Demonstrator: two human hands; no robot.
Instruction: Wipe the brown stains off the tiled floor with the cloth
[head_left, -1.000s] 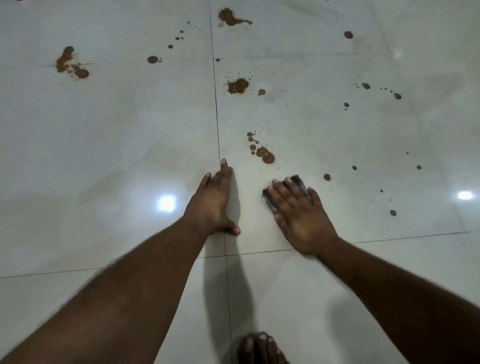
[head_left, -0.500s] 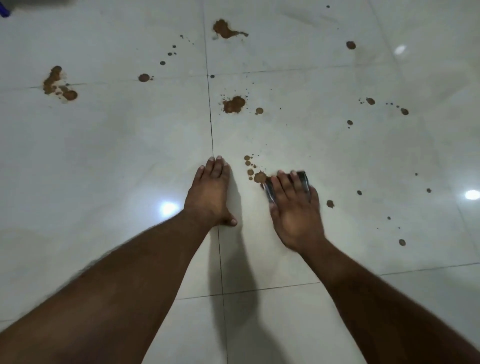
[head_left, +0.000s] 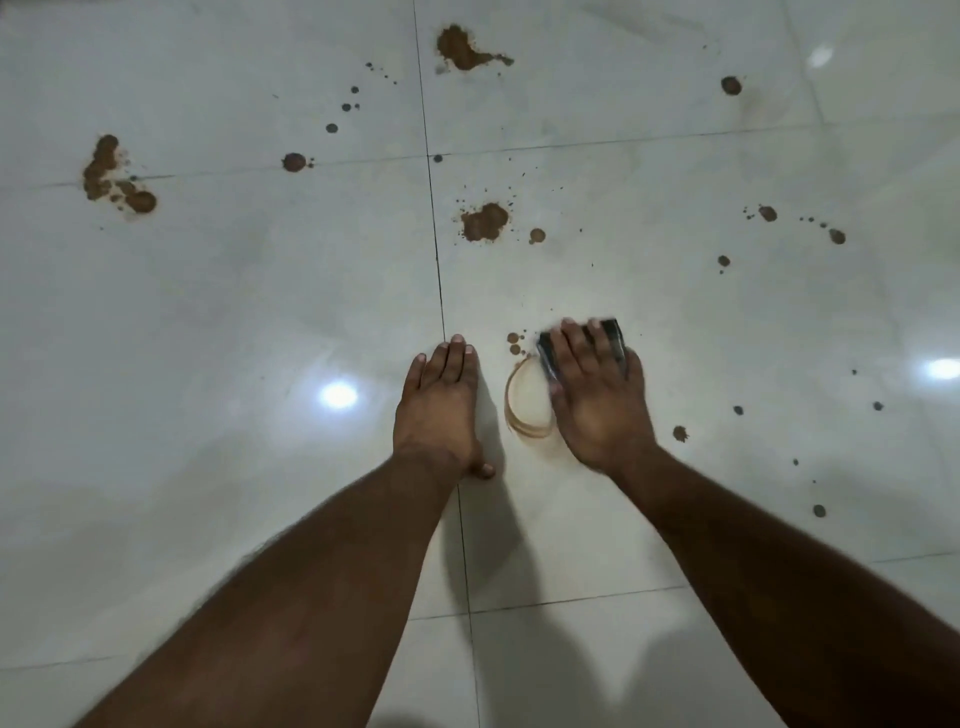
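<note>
Brown spatters lay scattered over the glossy pale tiled floor (head_left: 208, 322), and the person worked among them on all fours, to judge by both forearms reaching down from the camera. Taking the dark grout line (head_left: 441, 291) as landmark: the left hand (head_left: 441, 405) lay flat just beside it, fingers straight and together, palm on the tile, holding nothing. It probably served as a prop for body weight while the other arm scrubbed.

Right of the grout line, the right hand (head_left: 597, 400) pressed a small dark cloth (head_left: 602, 338) onto the floor. Its fingers were spread and extended over the fabric rather than curled round it, so the grip was an open, flat press, likely chosen to spread pressure across the pad. The hand was slightly blurred.

Folded compact, the cloth looked dark grey or black, only its far edge and left corner showing past the fingertips. Between it and the grout line curved a thin brown smear ring (head_left: 524, 405), with small brown drops (head_left: 514, 343) just beyond it. Larger stains sat farther off: one splat (head_left: 485, 222) right of the grout line, another blotch (head_left: 460, 49) beyond that, and a long patch (head_left: 111, 176) well to its left. Most of the job appeared undone.
</note>
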